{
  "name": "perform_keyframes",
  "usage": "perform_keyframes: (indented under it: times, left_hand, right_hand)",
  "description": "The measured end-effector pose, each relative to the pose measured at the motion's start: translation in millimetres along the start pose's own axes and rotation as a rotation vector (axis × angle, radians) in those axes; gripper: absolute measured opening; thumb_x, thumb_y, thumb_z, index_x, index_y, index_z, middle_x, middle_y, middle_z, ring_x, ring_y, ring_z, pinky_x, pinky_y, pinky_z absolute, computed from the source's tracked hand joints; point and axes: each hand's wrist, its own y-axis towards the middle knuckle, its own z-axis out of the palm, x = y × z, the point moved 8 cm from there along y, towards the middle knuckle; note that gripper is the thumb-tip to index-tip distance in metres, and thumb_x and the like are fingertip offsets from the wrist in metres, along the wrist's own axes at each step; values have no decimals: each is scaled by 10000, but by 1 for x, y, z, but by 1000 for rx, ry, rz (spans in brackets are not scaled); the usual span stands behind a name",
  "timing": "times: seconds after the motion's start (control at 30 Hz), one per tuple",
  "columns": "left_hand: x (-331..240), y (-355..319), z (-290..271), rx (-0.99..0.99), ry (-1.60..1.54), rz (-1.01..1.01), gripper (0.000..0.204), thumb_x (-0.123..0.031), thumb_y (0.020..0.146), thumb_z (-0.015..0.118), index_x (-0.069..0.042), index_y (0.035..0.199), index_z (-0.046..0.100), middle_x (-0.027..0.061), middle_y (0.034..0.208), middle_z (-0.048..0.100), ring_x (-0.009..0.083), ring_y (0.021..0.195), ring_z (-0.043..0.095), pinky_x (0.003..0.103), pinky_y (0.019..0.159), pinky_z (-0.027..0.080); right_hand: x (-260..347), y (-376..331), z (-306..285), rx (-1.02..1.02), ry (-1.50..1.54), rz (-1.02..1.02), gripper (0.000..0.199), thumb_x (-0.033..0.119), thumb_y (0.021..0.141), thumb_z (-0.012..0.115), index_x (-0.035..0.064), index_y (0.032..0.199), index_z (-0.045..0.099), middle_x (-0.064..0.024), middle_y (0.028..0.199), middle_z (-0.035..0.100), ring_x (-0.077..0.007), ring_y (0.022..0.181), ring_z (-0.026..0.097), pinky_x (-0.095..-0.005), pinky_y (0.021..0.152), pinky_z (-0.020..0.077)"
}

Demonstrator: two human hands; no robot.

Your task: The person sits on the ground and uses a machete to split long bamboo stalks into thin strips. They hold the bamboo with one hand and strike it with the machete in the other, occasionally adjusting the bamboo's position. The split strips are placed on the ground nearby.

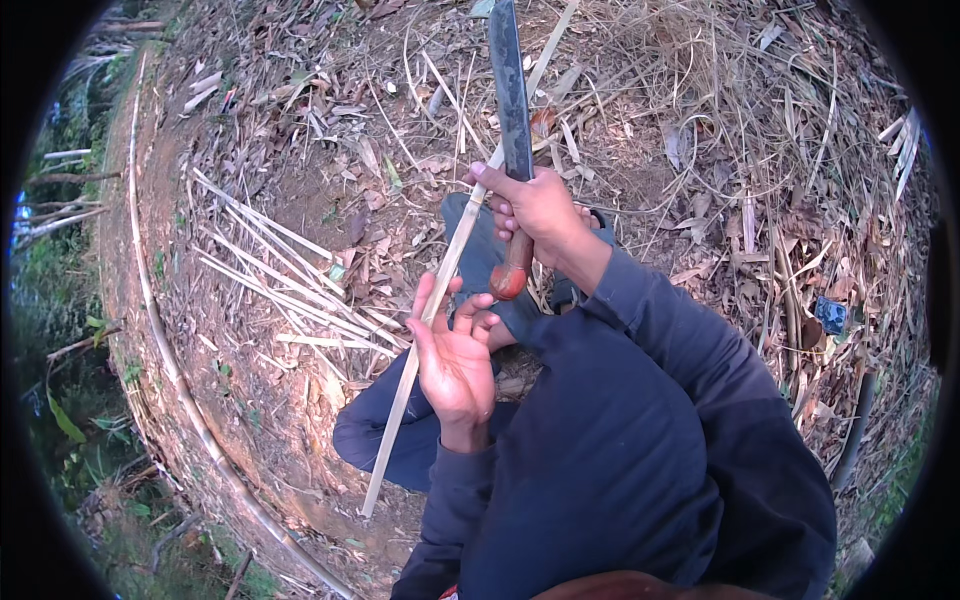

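Gripped the knife [512,110] in the right hand [540,210], along with a wooden strip [456,255] slanting behind it — cradled that strip below-left of the knife in a loosely uncurled left hand [455,365]. Left of the knife, had loose pieces [320,318] seemingly done — this strip apparently unfinished.

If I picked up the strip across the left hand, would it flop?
Probably not: the strip runs straight past the left hand. It's narrow, so it's likely light and might snap if bent hard.
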Motion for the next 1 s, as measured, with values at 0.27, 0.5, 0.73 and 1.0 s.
perform_keyframes:
  times: [0.27, 0.5, 0.73, 1.0]
  left_hand:
    - [-80, -77, 30, 51, 1052, 657, 311, -237, 1010, 502, 48, 1110, 574, 135, 903, 620, 230, 841, 606, 340, 792, 498]
    - [-52, -31, -12, 103, 889, -207, 350, -286, 1053, 423, 36, 1062, 560, 45, 784, 551, 122, 649, 529, 266, 624, 440]
    - [-15, -24, 13, 10, 574, -449, 335, -352, 1075, 378, -83, 913, 493, -61, 627, 321, 11, 459, 252, 208, 409, 165]
    - [27, -16, 9, 44, 687, -511, 401, -343, 1066, 396, -86, 766, 470, -38, 622, 414, 42, 503, 340, 223, 452, 265]
  right_hand:
    - [63, 6, 21, 72, -178, -263, 311, 316, 947, 670, 5, 941, 669, 67, 570, 435, -40, 470, 418, -242, 449, 377]
    - [95, -10, 41, 155, -178, -362, 338, 330, 926, 698, -5, 885, 692, 47, 558, 476, -55, 463, 436, -252, 425, 377]
    - [89, -40, 10, -123, -827, -600, 605, 609, 872, 641, 25, 725, 690, -24, 467, 488, -130, 432, 506, -314, 445, 424]
    - [28, -99, 5, 77, -1505, -1011, 702, 732, 748, 650, 43, 621, 623, -105, 540, 601, -286, 479, 618, -372, 505, 491]
